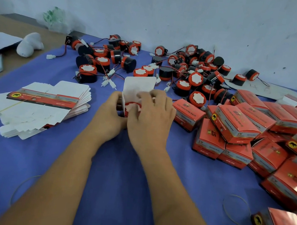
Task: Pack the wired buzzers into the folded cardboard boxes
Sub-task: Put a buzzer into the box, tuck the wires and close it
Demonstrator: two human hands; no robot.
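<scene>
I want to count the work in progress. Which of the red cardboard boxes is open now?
The red cardboard box between the left hand and right hand: its white flap stands up and a red-capped buzzer shows inside. The others, piled right, are closed.

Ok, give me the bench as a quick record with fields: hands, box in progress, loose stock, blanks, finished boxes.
left hand: grips the open box from its left side
right hand: fingers curled over the box mouth
open box: white lid flap up, a buzzer seated inside
loose buzzers: heap along the wall, wires tangled
flat box blanks: stack to the left
closed boxes: pile to the right
surface: blue cloth
</scene>
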